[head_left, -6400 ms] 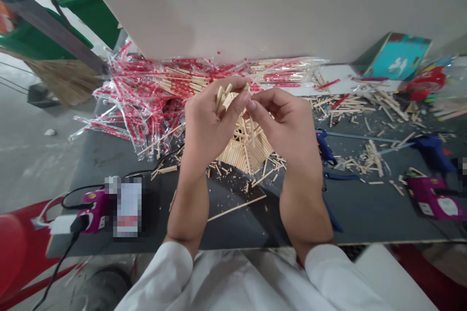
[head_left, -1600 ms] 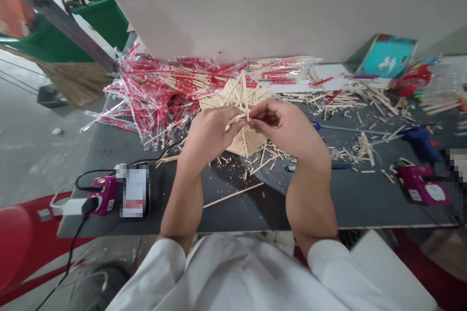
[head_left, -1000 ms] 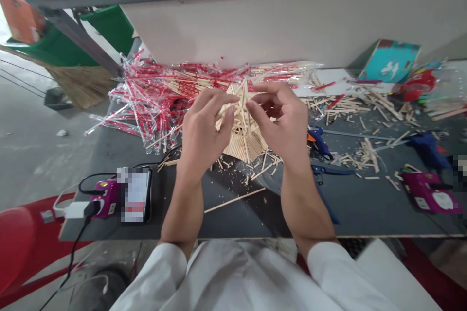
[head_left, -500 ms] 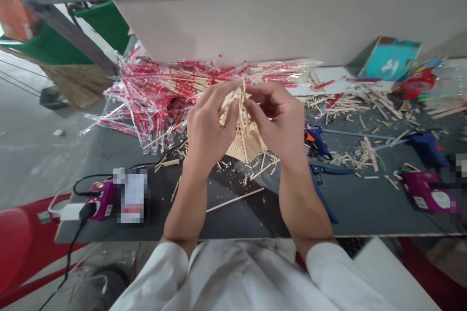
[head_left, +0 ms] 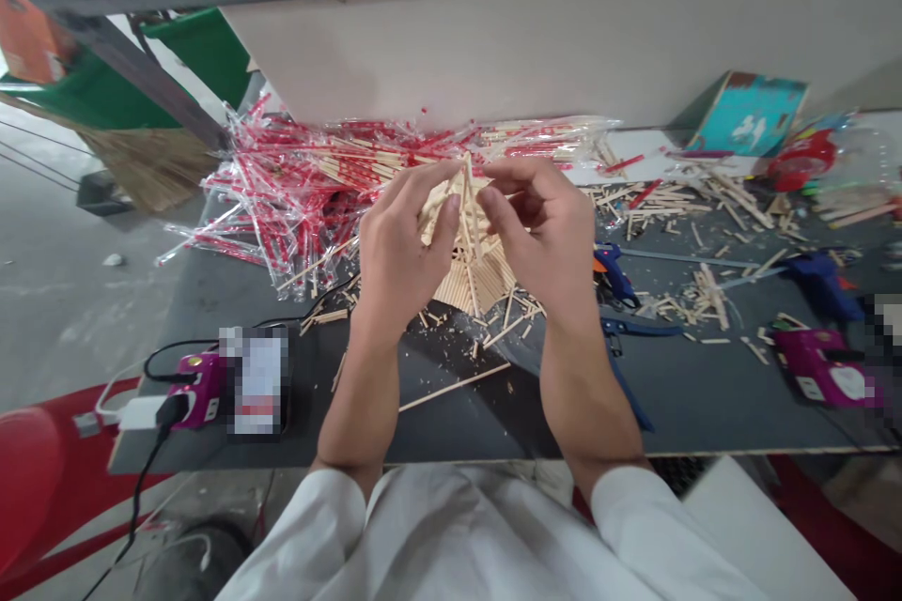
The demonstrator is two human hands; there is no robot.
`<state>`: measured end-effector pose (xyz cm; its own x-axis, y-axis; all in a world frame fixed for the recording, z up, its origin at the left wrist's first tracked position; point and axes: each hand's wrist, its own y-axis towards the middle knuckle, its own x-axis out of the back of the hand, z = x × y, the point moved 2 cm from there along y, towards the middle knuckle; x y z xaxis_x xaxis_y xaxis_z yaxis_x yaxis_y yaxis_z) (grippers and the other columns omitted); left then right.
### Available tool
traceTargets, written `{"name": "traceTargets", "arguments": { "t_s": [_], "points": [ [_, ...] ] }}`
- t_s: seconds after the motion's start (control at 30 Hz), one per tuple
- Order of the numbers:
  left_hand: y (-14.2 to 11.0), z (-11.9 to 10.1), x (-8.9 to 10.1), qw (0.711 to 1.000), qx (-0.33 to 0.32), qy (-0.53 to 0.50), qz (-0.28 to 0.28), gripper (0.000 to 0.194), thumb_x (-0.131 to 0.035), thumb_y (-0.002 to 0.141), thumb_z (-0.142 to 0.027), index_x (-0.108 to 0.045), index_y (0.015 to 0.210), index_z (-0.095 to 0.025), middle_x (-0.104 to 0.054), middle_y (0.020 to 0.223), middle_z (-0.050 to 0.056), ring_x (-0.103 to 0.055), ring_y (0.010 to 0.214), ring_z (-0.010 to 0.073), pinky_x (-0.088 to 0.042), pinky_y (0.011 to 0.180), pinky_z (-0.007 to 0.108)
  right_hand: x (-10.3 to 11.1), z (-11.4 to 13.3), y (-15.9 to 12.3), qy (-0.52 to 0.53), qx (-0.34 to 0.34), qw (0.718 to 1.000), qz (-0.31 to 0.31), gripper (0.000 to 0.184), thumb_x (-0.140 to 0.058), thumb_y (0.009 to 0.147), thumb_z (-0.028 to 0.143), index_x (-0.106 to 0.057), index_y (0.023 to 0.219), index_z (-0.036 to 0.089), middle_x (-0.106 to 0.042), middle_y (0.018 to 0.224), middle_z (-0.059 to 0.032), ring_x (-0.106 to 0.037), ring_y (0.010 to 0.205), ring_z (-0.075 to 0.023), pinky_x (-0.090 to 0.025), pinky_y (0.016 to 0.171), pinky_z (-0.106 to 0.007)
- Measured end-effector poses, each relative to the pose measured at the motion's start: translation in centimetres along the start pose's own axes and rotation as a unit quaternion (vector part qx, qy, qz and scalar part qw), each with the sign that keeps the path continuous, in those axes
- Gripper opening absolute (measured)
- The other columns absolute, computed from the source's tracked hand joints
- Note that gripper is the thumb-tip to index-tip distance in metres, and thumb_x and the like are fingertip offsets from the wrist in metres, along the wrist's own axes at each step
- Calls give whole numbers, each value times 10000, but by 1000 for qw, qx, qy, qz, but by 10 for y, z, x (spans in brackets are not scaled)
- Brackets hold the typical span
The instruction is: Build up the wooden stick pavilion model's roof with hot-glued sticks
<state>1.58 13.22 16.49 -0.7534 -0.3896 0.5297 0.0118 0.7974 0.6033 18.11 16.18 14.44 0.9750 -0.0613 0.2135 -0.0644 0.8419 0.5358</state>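
Stick model (head_left: 474,286) stands at 12 o'clock between the left hand (head_left: 398,254) and right hand (head_left: 541,239), both half-curled, fingertips pinching its upright sticks, seemingly to steady them; glue gun (head_left: 614,277) lies at 2 o'clock.

Dark workbench (head_left: 676,394): heap of plastic-wrapped red chopsticks (head_left: 282,207), loose wooden sticks (head_left: 655,202), shavings (head_left: 437,331), blue glue guns (head_left: 821,285), magenta devices (head_left: 817,366).

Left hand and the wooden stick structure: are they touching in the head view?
Touching. The head view shows the left hand with its fingers pressed against the top of the wooden stick structure.
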Motion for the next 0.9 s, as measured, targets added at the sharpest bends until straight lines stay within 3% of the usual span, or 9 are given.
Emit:
{"name": "traceTargets", "arguments": {
  "t_s": [0.1, 0.27, 0.37, 0.53, 0.67, 0.73, 0.8, 0.9],
  "points": [
    [1, 2, 2, 1000, 1, 11, -2, 235, -617, 1046, -282, -722, 1250, -227, -775, 1229, 60, -723, 1129, 208, -574, 934, 317, 8, 0, 10, -28, 23, 999, -1, 215, -687, 1013, 417, -726, 1153, 259, -737, 979, 5, -669, 714, -110, -553, 655, -286],
    [-1, 4, 8, 1000, 4, 21, -2, 197, -640, 1034, -267, -731, 1200, -215, -776, 1167, 51, -727, 1050, 180, -566, 865, 280, 20, -2, 40, -94, 79, 988, 97, 236, -692, 998, 418, -758, 1130, 234, -779, 1040, -19, -707, 849, -148, -562, 745, -306],
    [-6, 7, 18, 999, 10, 32, -6, 185, -647, 1025, -263, -737, 1179, -214, -774, 1145, 44, -721, 998, 165, -550, 798, 263, 32, -10, 41, -124, 74, 983, 114, 241, -659, 1009, 389, -766, 1135, 214, -793, 1052, -38, -722, 917, -180, -565, 794, -341],
    [-26, 17, 37, 997, 35, 75, 7, 177, -632, 1022, -280, -749, 1138, -215, -760, 1053, 46, -700, 900, 162, -523, 803, 293, 58, -49, 6, -70, -56, 994, 70, 289, -621, 1021, 459, -746, 1150, 232, -788, 1082, -63, -740, 994, -213, -589, 894, -399],
    [-60, 25, 40, 994, 65, 76, 53, 200, -591, 1033, -310, -753, 1106, -219, -771, 1014, 45, -708, 902, 182, -500, 818, 309, 70, -87, -23, -69, -154, 986, 20, 411, -739, 899, 582, -738, 1157, 261, -764, 1188, -81, -709, 1010, -247, -584, 936, -460],
    [-83, 31, 36, 988, 121, 52, 86, 215, -588, 1027, -343, -760, 1049, -217, -783, 1009, 54, -712, 912, 201, -484, 836, 318, 70, -101, -32, -45, -189, 981, 2, 519, -757, 834, 679, -726, 1131, 255, -762, 1167, -90, -700, 1025, -265, -582, 943, -476],
    [-108, 39, 28, 969, 225, -5, 104, 219, -634, 993, -388, -772, 995, -217, -791, 959, 53, -697, 840, 205, -459, 815, 320, 66, -109, -39, -11, -221, 975, -2, 596, -725, 801, 769, -713, 1101, 254, -770, 1100, -88, -707, 1006, -269, -592, 904, -461],
    [-136, 48, 11, 952, 279, -48, 116, 327, -625, 995, -476, -771, 898, -201, -771, 795, 48, -674, 722, 206, -434, 716, 310, 56, -114, -46, 53, -267, 962, -10, 629, -698, 776, 815, -712, 1073, 261, -774, 1098, -79, -717, 980, -253, -596, 808, -402]
  ]
}}
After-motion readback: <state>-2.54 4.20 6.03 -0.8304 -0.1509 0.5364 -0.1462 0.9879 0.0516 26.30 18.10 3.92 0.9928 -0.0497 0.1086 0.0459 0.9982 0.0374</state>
